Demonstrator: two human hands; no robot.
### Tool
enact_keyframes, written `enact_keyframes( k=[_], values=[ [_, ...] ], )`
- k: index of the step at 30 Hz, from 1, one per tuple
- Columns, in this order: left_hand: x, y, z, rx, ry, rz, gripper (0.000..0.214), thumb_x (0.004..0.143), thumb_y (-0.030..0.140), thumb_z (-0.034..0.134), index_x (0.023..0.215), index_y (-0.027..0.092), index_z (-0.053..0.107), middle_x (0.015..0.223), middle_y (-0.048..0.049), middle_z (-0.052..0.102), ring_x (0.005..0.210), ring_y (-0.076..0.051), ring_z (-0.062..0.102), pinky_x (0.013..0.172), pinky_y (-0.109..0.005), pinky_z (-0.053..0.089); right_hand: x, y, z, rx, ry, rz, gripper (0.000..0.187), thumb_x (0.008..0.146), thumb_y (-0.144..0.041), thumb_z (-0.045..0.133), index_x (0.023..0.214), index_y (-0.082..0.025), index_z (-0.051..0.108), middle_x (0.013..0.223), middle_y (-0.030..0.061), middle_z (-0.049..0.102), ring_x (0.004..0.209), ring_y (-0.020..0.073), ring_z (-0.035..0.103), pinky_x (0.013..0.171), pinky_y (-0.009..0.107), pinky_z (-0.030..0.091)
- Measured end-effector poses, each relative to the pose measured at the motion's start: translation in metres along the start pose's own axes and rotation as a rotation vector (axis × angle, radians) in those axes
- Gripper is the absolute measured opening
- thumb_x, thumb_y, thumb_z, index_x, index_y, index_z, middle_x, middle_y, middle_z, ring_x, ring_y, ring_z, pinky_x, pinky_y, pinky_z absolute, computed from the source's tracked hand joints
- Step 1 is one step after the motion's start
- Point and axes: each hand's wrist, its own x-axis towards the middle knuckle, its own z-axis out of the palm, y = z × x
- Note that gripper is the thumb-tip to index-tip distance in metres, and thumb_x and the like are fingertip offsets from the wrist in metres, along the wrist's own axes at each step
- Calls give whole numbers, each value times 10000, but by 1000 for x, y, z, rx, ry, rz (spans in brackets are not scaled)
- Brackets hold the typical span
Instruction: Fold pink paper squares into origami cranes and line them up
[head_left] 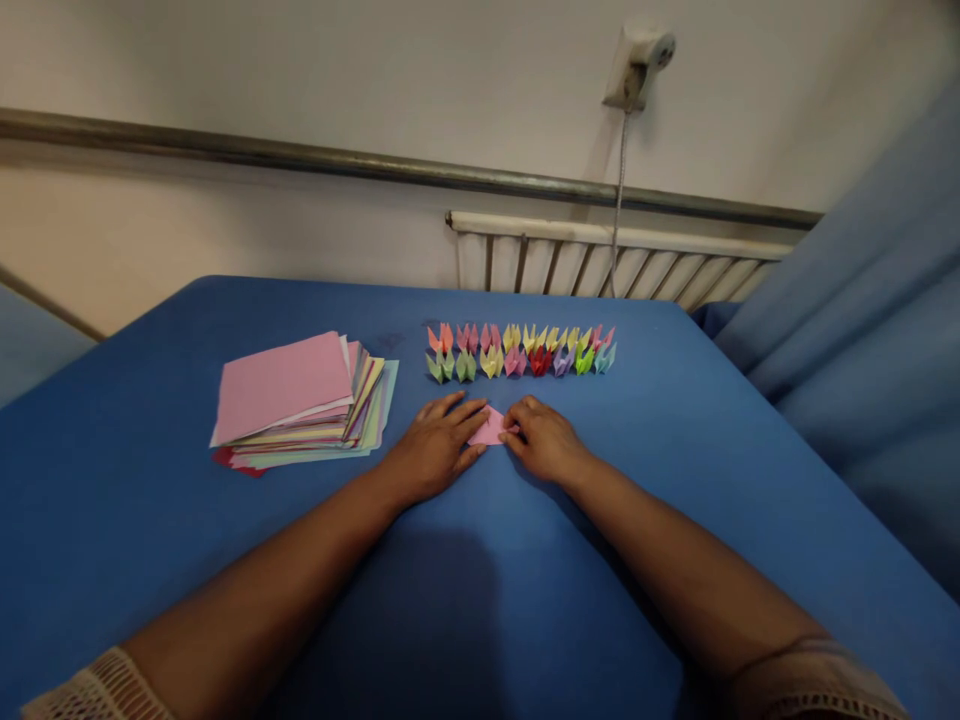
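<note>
A small folded piece of pink paper (489,428) lies on the blue table between my two hands. My left hand (437,445) rests nearly flat at its left side, fingers spread, the tips touching the paper. Bent and pinched, the fingers of my right hand (546,437) grip the paper's right edge. Just beyond my hands stand two rows of folded paper cranes (514,362) in green, yellow, pink, red, purple and blue. The fold under my fingertips is partly hidden.
Left of my hands is a thick, uneven stack of coloured paper (289,390), a pink sheet on top. The blue table (450,620) reaches back towards a wall with a metal rail (375,168), a radiator (600,255) and a corded socket (634,70). Blue curtain (862,270) hangs at right.
</note>
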Motion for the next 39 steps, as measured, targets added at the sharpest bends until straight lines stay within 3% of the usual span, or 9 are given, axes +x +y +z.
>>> enact_keyframes(
  k=[6, 10, 14, 17, 20, 26, 31, 35, 39],
  values=[
    [0, -2, -4, -86, 18, 67, 317, 937, 307, 425, 1119, 214, 668, 1260, -72, 623, 1177, -220, 537, 1019, -424, 364, -1, 1, 0, -10, 1, -14, 138, 871, -292, 582, 953, -180, 585, 951, 50, 564, 886, 170, 539, 811, 298, 407],
    [-1, -4, -10, -167, 24, 93, 286, 915, 291, 456, 1012, 199, 709, 1150, -82, 678, 1082, -207, 598, 975, -401, 416, -1, 0, -2, 4, -20, -23, 191, 851, -310, 619, 985, -177, 591, 969, 48, 559, 903, 170, 535, 827, 302, 409],
    [0, -4, -10, -283, 96, 1, 267, 893, 312, 479, 872, 184, 712, 1083, -78, 691, 1034, -207, 611, 953, -384, 446, -2, -2, -4, 55, -7, -62, 195, 852, -248, 613, 1040, -197, 600, 990, 44, 556, 940, 167, 520, 856, 307, 400],
    [1, -5, -6, -347, 163, -106, 238, 867, 327, 513, 939, 181, 687, 1146, -83, 665, 1090, -228, 586, 991, -414, 428, -1, -4, -3, 94, 3, -122, 172, 832, -154, 599, 993, -211, 614, 978, 29, 566, 939, 162, 512, 858, 307, 389],
    [3, -6, -2, -479, 252, -243, 356, 826, 352, 570, 1129, 173, 622, 1223, -102, 623, 1127, -247, 573, 1012, -446, 427, 0, -1, -2, 115, 0, -175, 192, 795, -76, 587, 920, -216, 626, 978, 20, 578, 930, 162, 516, 853, 311, 384],
    [6, -2, -2, -1024, 282, -495, 546, 734, 392, 681, 1202, 138, 557, 1199, -133, 629, 1099, -258, 602, 984, -478, 456, 4, 10, -7, 249, 31, -295, 240, 784, -23, 554, 883, -221, 646, 1116, 44, 546, 1037, 169, 523, 909, 341, 398],
    [8, 3, -2, -1225, 262, -520, 583, 683, 381, 742, 1177, 121, 573, 1247, -142, 606, 1133, -262, 583, 1011, -462, 430, 4, 11, -11, 438, 44, -368, 179, 802, -53, 583, 835, -214, 655, 1226, 57, 493, 1180, 186, 480, 994, 384, 380],
    [7, 3, -1, -1266, 264, -493, 615, 665, 356, 754, 1205, 130, 565, 1202, -129, 636, 1113, -259, 593, 1007, -469, 425, 3, 8, -17, 538, 17, -315, 110, 814, -110, 614, 799, -211, 655, 1248, 63, 491, 1214, 200, 470, 1016, 409, 368],
    [5, 6, -2, -1402, 107, -433, 648, 643, 258, 763, 1245, 161, 542, 1115, -102, 677, 985, -217, 650, 922, -411, 481, 3, 8, -21, 627, -7, -263, 121, 803, -110, 612, 740, -209, 642, 1208, 55, 513, 1191, 189, 491, 1015, 410, 374]
  ],
)
